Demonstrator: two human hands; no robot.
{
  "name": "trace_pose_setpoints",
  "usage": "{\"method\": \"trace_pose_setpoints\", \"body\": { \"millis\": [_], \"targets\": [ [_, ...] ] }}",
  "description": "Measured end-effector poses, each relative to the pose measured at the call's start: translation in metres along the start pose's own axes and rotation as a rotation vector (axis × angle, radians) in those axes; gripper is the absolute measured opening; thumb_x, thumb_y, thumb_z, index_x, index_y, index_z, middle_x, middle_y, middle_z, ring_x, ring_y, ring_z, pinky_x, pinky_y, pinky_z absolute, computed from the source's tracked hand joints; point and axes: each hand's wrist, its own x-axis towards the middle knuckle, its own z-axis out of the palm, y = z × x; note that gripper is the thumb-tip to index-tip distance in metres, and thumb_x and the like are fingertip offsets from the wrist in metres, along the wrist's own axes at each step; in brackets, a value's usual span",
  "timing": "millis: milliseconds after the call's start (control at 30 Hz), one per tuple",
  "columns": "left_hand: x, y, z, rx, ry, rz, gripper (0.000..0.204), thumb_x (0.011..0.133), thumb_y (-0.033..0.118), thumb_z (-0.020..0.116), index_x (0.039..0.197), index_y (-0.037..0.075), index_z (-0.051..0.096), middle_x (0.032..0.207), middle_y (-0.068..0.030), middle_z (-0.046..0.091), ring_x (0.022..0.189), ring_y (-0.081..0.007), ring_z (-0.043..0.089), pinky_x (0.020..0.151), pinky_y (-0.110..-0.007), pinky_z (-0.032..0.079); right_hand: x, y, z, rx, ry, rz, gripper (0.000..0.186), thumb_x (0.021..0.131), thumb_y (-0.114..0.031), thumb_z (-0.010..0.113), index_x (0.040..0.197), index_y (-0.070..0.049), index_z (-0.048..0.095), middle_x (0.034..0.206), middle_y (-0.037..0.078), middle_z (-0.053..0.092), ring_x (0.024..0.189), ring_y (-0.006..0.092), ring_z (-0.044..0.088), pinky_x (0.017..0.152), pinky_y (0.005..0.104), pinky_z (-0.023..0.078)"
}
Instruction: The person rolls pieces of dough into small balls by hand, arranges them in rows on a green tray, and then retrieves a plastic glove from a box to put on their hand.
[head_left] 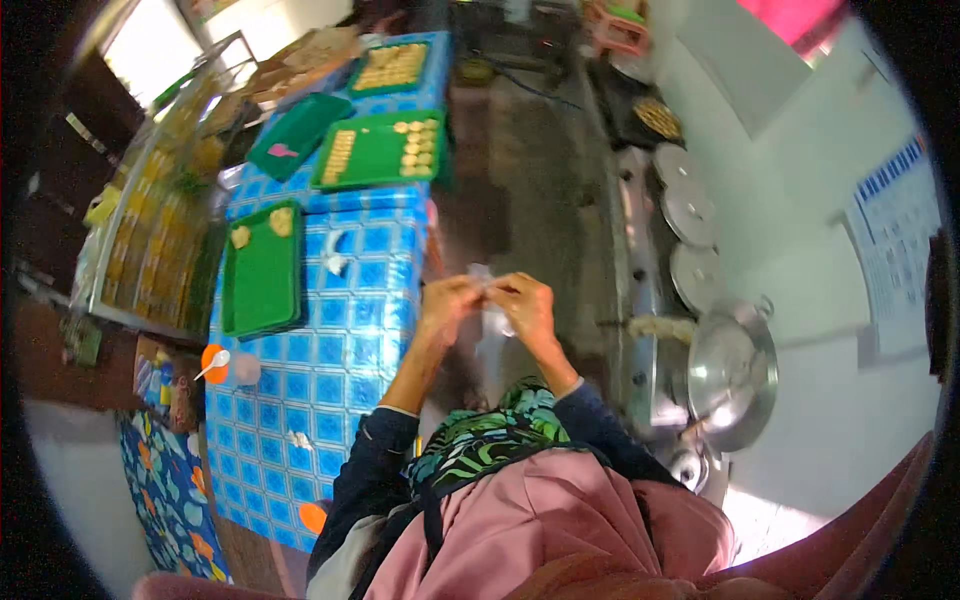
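Observation:
Both my hands are raised in front of my body, close together, over the floor just right of the blue checked table. My left hand (450,303) pinches one side of a thin, clear plastic piece (494,322). On its other side, the fingers of my right hand (528,303) are pinched too. The plastic hangs down between the hands, slightly blurred; whether it is a bag or a flat sheet cannot be told. Nearest on the table is a crumpled white, clear-looking scrap (336,262). Beside it lies a green tray (262,315) with two pale dough lumps (282,222).
Farther along the table (340,350) are a green tray of small pale pieces (375,170), another filled tray (392,68) and a dark green tray with a pink scraper (283,151). An orange bowl with a spoon (214,364) stands left. Lids (697,278) and a metal pan (733,375) line the right side.

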Motion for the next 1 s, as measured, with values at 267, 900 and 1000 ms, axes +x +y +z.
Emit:
{"method": "trace_pose_setpoints", "body": {
  "millis": [267, 900, 1000],
  "targets": [
    [0.146, -0.005, -0.002, -0.174, 0.244, 0.165, 0.004, 0.074, -0.001, 0.072, 0.078, -0.001, 0.071, 0.068, -0.0058, 0.066, 0.058, -0.0111, 0.058, 0.051, -0.025, 0.044, 0.141, 0.067, 0.026, 0.245, 0.007, -0.078, 0.006, 0.080, -0.003, 0.072, 0.078, 0.002, 0.068, 0.069, 0.000, 0.062, 0.062, 0.0080, 0.054, 0.057, 0.0254, 0.043],
    [0.427, 0.035, 0.006, -0.192, 0.659, 0.099, 0.014, 0.074, 0.003, 0.076, 0.066, 0.004, 0.064, 0.063, -0.0019, 0.061, 0.053, -0.0122, 0.056, 0.046, -0.027, 0.043, 0.471, 0.168, 0.060, 0.588, -0.649, 0.539, 0.010, 0.085, -0.006, 0.064, 0.077, -0.002, 0.062, 0.066, 0.005, 0.061, 0.054, 0.0102, 0.056, 0.044, 0.0240, 0.044],
    [0.474, 0.065, 0.005, -0.068, 0.686, 0.169, 0.014, 0.072, 0.007, 0.077, 0.068, 0.004, 0.063, 0.061, -0.0033, 0.062, 0.054, -0.0121, 0.056, 0.048, -0.030, 0.044, 0.530, 0.182, 0.064, 0.569, -0.519, 0.514, 0.009, 0.086, -0.005, 0.060, 0.077, -0.001, 0.061, 0.066, 0.008, 0.062, 0.054, 0.0125, 0.057, 0.045, 0.0246, 0.045]
  ]
}}
